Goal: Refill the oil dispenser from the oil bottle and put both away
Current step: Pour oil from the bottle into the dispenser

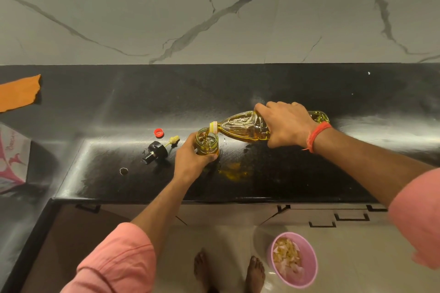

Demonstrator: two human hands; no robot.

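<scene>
My right hand (284, 125) grips a clear plastic oil bottle (242, 127), tipped almost flat with its yellow neck over the mouth of the oil dispenser (207, 141). Oil is running into that small glass jar. My left hand (190, 159) is wrapped around the dispenser's lower left side, holding it upright on the black counter (309, 173). The dispenser's black pump lid (155, 152) lies on its side to the left, its yellow brush end (173, 140) pointing right. The bottle's red cap (158, 133) rests just behind the lid.
A yellow oil patch (234, 171) shines on the counter right of the dispenser. An orange cloth (19, 93) lies far left, a printed bag (12, 159) below it. A small ring (123, 171) sits near the front. A pink bowl (294, 260) stands on the floor by my feet.
</scene>
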